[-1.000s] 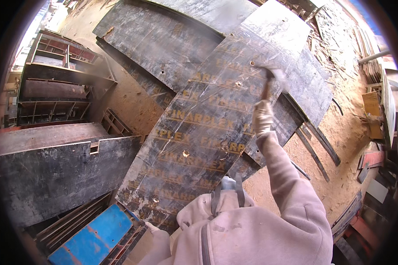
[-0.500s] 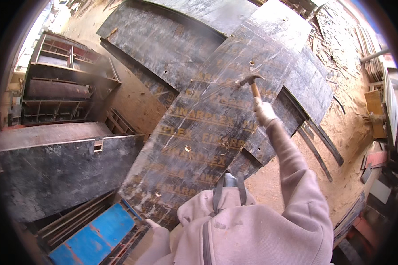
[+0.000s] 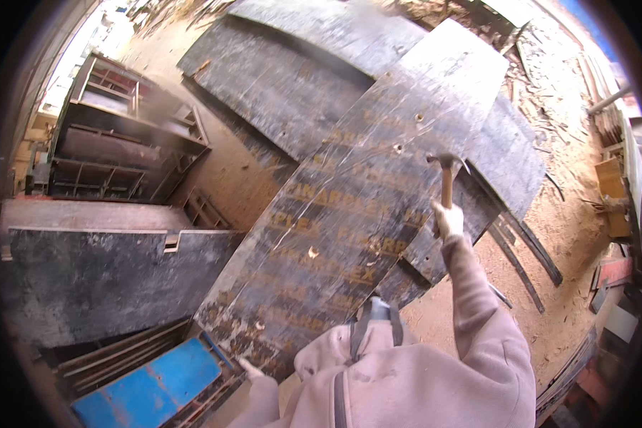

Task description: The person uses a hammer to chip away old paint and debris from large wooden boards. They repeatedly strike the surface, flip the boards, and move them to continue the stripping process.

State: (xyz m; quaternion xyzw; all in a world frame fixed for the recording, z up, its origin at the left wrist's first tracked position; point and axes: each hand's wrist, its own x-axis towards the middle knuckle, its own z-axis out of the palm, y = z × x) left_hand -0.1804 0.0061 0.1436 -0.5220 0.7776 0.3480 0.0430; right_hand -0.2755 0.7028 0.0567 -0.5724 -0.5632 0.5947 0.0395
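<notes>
Gripping brown-handled metal claw hammer [image 3: 446, 184] right of centre, right hand [image 3: 449, 220] clamped firmly on it. Large dark yellow-printed panel [image 3: 328, 232] fills centre. Left hand [image 3: 250, 369] near panel's edge, lower left; cannot tell if clamped or apart.

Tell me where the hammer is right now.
In the head view, the hammer is right of centre, gripped in the right hand, its head near the long, gold-printed panel's right edge.

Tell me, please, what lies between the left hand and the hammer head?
In the head view, the large dark panel, with its faded yellow lettering, spans the stretch between the left hand and the hammer head.
</notes>
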